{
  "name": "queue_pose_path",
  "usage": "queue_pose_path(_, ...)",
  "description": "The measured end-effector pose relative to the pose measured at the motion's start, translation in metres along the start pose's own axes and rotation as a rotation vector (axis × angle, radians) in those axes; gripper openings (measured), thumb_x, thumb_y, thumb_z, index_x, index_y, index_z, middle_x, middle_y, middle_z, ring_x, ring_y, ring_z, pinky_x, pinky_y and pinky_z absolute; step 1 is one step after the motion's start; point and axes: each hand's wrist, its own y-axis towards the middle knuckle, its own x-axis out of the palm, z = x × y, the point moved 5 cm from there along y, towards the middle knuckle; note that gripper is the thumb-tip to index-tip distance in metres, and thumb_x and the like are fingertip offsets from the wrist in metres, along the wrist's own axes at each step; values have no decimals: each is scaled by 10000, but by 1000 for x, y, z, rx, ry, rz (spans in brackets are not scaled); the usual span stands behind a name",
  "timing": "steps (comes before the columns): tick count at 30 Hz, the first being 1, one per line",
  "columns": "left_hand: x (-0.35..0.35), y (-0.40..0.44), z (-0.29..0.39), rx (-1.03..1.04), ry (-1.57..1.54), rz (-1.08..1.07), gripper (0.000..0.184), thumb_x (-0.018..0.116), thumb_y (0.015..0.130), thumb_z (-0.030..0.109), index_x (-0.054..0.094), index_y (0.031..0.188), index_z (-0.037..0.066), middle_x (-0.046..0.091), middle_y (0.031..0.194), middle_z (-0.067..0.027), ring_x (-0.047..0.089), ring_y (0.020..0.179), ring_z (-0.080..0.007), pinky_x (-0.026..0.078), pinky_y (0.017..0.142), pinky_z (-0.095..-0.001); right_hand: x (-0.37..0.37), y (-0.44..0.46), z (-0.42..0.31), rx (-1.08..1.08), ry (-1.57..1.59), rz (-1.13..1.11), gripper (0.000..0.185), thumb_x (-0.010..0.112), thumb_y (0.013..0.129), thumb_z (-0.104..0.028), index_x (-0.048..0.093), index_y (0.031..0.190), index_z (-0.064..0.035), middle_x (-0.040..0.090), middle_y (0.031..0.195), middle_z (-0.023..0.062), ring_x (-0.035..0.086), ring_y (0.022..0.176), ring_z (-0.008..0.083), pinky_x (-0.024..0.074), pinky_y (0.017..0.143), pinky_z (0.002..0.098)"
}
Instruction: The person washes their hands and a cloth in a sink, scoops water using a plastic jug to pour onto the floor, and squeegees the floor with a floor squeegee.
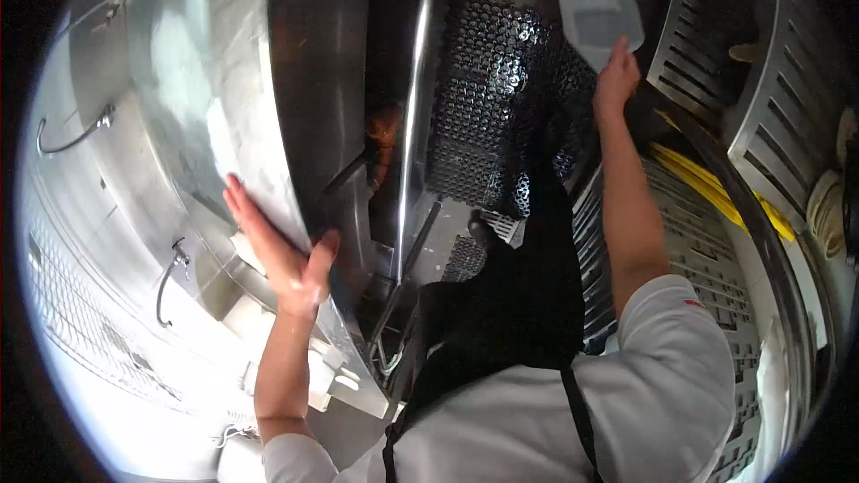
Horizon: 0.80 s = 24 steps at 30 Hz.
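My right hand (617, 82) grips the near end of a pale, translucent plastic container (598, 2), roughly rectangular with rounded corners. It is held out at the upper right, above the floor; whether anything is inside, I cannot tell. My left hand (284, 261) has its fingers stretched out along the front edge of a steel counter (240, 63). Its palm and thumb are at that edge, and nothing is held in it.
A black perforated rubber mat (483, 98) covers the floor, with a shiny metal rail (414, 107) to its left. Slotted steel shelves (783, 89) and a bright yellow item (707, 181) are on the right. Wall taps (89, 128) stand behind the counter.
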Motion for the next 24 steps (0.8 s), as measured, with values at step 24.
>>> queue_pose_path(24,-23,-26,-19,-3,-20,105,914,561,803,533,209,1468,15,149,1524,-247,72,1385,-517,103,1036,-711,308,-438,-360,-1936,-1070,-514,416,582,823,-497,721,860,-107,694,886,63,561,977,222,324,889,414)
